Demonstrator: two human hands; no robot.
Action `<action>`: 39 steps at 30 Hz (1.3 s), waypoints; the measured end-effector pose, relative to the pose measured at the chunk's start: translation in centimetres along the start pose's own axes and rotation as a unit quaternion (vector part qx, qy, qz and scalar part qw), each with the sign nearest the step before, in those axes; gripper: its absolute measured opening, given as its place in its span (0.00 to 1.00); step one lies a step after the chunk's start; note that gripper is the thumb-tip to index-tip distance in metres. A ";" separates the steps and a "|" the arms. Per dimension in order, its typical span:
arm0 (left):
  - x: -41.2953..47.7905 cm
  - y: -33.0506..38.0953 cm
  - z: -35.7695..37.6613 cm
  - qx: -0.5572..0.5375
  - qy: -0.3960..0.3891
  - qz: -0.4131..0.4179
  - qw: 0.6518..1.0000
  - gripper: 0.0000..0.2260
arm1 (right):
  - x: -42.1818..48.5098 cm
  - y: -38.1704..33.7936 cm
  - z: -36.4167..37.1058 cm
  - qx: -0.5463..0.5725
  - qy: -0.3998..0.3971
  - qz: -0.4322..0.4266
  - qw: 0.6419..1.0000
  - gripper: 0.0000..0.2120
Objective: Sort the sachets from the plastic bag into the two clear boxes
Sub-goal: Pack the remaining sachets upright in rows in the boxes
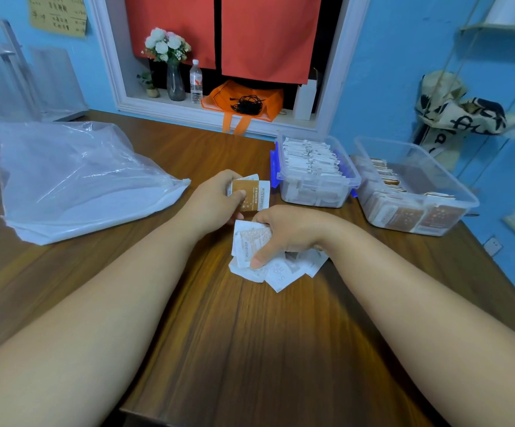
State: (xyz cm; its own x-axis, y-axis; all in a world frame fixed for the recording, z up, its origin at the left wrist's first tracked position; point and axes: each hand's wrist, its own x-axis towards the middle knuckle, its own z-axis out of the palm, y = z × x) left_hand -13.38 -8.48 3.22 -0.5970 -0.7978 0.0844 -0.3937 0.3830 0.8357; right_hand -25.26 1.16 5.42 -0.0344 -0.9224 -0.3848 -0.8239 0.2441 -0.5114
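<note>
My left hand [216, 201] grips a small stack of sachets with a brown sachet [251, 195] on top, above the middle of the wooden table [250, 334]. Just below it my right hand [287, 232] holds a bunch of white sachets [250, 241], thumb pressed on them, over a few loose white sachets [281, 272] lying on the table. To the right stand two clear boxes: the nearer-centre box [314, 192] is packed with white sachets, the right box [434, 223] holds brown ones. The flattened clear plastic bag [74, 180] lies at the left.
A window ledge at the back carries a vase of flowers [173, 63], a water bottle [196, 83] and an orange bag [244, 101]. Clear acrylic stands [13, 78] sit at the far left. A patterned cloth bag [459, 112] hangs on the blue wall at right.
</note>
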 end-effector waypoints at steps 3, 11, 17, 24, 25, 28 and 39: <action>0.1 0.0 0.0 -0.009 -0.004 -0.003 1.000 0.09 | -0.1 0.1 0.2 -0.003 0.016 -0.014 1.000 0.20; 0.0 -0.2 0.1 -0.134 -0.017 -0.021 0.991 0.08 | -0.6 1.1 -0.9 0.170 0.251 -0.063 0.951 0.16; -0.4 1.2 1.0 -0.236 -0.080 -0.085 0.965 0.11 | 0.4 3.1 -0.4 0.275 0.362 -0.032 0.890 0.19; -0.2 0.5 1.7 -0.106 -0.056 0.016 0.993 0.14 | 0.3 4.0 0.0 0.263 0.307 -0.049 0.914 0.18; -0.1 0.4 1.6 -0.093 -0.048 0.023 0.994 0.13 | 0.2 4.2 -0.2 0.233 0.300 -0.052 0.923 0.18; -0.1 0.3 1.6 -0.037 -0.042 0.050 0.997 0.11 | 0.0 5.2 -0.7 0.181 0.315 -0.053 0.930 0.18; 0.1 0.5 1.4 -0.026 -0.065 0.017 0.997 0.10 | -0.6 5.9 -1.2 0.211 0.303 -0.095 0.924 0.09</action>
State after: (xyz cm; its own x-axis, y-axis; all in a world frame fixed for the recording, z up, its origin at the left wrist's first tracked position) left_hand -14.59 -7.69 2.83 -0.6959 -0.7168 0.0442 -0.3373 0.3806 0.8610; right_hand -30.77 2.82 3.54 -0.3277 -0.9276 0.1791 -0.5576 0.0369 -0.8293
